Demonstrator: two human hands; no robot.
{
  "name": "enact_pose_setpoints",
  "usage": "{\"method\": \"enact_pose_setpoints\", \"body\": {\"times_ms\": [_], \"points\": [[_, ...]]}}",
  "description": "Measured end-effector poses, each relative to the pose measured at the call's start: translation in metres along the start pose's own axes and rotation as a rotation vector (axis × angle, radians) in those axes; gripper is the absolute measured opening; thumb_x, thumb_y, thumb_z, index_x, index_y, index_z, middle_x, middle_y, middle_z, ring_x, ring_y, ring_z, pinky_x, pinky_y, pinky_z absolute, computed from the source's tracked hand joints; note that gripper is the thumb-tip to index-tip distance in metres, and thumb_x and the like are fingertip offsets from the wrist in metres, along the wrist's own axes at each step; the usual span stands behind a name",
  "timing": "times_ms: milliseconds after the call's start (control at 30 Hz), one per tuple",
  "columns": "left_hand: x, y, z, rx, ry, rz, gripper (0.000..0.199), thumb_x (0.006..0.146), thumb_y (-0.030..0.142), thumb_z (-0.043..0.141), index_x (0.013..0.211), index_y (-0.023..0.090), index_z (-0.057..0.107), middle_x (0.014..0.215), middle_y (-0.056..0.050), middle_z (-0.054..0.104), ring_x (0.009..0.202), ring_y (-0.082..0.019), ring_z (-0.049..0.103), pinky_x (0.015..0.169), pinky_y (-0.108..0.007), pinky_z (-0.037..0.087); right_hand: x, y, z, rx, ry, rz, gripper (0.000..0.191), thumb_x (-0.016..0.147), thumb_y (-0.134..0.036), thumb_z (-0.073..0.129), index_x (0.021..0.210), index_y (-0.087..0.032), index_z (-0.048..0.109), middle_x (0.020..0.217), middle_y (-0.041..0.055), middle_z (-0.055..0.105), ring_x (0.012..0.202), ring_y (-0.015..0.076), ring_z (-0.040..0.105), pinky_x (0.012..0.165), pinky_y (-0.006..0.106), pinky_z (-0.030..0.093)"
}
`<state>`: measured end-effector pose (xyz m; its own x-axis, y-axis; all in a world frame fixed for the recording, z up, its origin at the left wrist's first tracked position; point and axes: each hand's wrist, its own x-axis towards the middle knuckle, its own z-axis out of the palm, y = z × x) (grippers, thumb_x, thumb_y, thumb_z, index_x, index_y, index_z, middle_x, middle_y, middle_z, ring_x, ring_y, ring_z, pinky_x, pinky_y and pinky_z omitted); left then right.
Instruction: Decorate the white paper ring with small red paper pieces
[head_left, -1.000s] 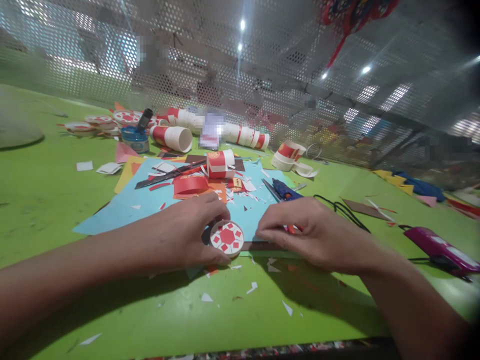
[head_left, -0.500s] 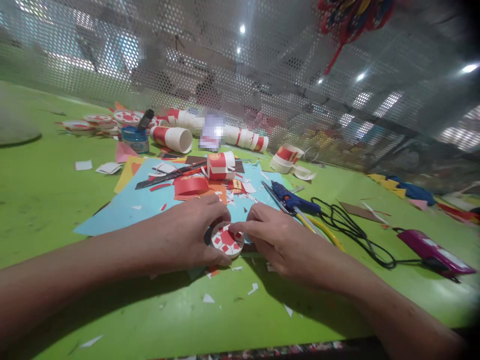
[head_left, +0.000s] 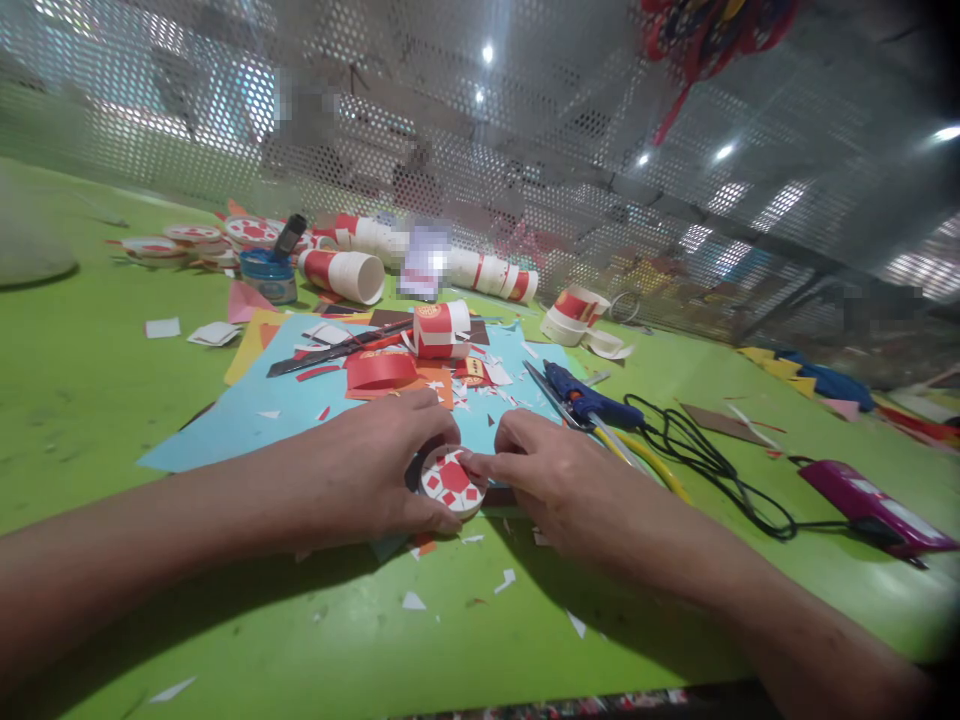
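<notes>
Our left hand (head_left: pixel 367 465) grips the disc (head_left: pixel 451 490) by its side near the blue paper (head_left: pixel 240 430), and our right hand (head_left: pixel 562 485), fingers curled, touches its face, where a sideways push could skew any loose red piece (head_left: pixel 453 477).

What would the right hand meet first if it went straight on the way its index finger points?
The round white disc with red patches, which the right hand appears to touch, though depth is unclear. The left hand lies beyond.
</notes>
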<state>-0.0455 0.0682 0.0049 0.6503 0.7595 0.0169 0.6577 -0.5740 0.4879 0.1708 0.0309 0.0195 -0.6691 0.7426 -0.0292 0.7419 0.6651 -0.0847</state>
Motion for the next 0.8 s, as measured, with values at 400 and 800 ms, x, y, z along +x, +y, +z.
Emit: {"method": "enact_pose_setpoints", "body": {"times_ms": [400, 800], "points": [[-0.0007, -0.0016, 0.0011, 0.002, 0.018, 0.008, 0.039, 0.068, 0.047, 0.071, 0.095, 0.021, 0.062, 0.093, -0.003, 0.06, 0.083, -0.023, 0.056, 0.068, -0.033, 0.041, 0.0033, 0.0007, -0.005, 0.168, 0.234, -0.042, 0.033, 0.089, -0.002, 0.046, 0.11, -0.012, 0.07, 0.086, 0.0073, 0.055, 0.075, 0.0167, 0.051, 0.066, 0.029, 0.037], [0.0, 0.0001, -0.0002, 0.015, 0.003, 0.013, 0.036, 0.069, 0.047, 0.069, 0.093, 0.021, 0.061, 0.093, -0.003, 0.061, 0.083, -0.023, 0.056, 0.067, -0.032, 0.04, 0.0051, -0.0015, 0.0023, 0.105, 0.101, -0.016, 0.03, 0.09, -0.006, 0.053, 0.111, -0.019, 0.07, 0.085, 0.0037, 0.051, 0.074, 0.0152, 0.049, 0.066, 0.028, 0.038]]}}
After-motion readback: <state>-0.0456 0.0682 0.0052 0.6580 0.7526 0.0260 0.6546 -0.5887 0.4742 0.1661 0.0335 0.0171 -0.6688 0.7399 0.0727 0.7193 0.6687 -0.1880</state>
